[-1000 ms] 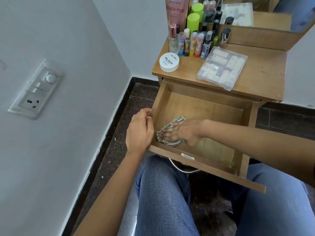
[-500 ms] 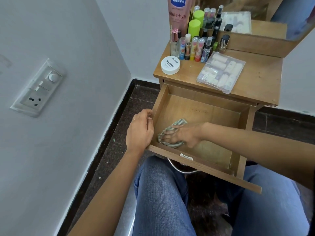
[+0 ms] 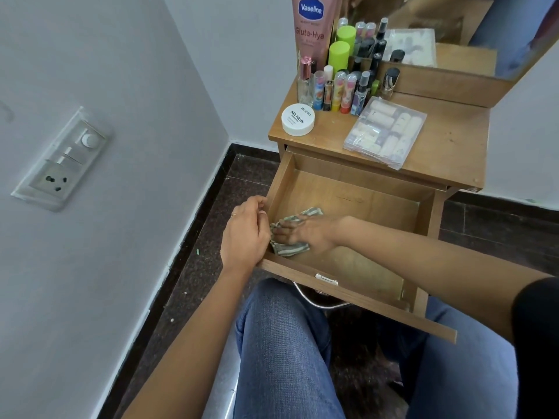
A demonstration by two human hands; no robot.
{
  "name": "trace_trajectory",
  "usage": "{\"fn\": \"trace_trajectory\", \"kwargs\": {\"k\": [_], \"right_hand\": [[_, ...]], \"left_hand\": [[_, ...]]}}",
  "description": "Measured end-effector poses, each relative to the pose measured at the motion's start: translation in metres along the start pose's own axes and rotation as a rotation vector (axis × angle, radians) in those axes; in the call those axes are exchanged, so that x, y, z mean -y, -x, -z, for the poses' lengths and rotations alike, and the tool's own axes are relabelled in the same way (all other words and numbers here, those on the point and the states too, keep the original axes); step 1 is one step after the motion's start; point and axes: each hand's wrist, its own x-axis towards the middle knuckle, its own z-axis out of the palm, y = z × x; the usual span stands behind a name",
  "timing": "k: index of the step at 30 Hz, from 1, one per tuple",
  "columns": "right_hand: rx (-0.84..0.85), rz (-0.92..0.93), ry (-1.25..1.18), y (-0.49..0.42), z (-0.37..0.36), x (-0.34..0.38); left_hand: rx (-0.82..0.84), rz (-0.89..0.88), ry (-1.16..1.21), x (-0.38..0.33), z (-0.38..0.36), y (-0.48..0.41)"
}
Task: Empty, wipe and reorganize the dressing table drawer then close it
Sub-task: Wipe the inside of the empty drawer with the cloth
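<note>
Left grip [image 3: 245, 234] curls over the left wall of the drawer [image 3: 348, 286]. Right grip [image 3: 308, 231], fingers flat, presses the cloth [image 3: 291, 250] into the drawer's front-left corner. Behind the drawer, the table [image 3: 447, 140] carries a jar [image 3: 298, 119], bottles [image 3: 338, 92] and a clear case [image 3: 385, 134].

Head-worn camera here, wide-angle, tipped forward and steeply down. We look over the person's own jeans [image 3: 281, 352] at the bottom edge, straight into the open drawer [image 3: 363, 195] at close range. The dressing table top [image 3: 447, 140] sits high in frame, and the wall [image 3: 121, 267] bends away at left.
</note>
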Motion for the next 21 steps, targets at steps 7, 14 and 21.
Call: {"fn": "trace_trajectory", "kwargs": {"k": [7, 14, 21], "right_hand": [[0.052, 0.019, -0.056, 0.031, -0.022, -0.015], [-0.029, -0.179, -0.095, 0.032, -0.010, -0.036], [-0.056, -0.092, -0.010, 0.025, -0.033, -0.001]], "left_hand": [[0.013, 0.000, -0.010, 0.003, -0.001, -0.001], [0.005, -0.007, 0.000, 0.003, -0.002, 0.000], [0.011, -0.004, -0.006, 0.002, 0.000, 0.000]]}}
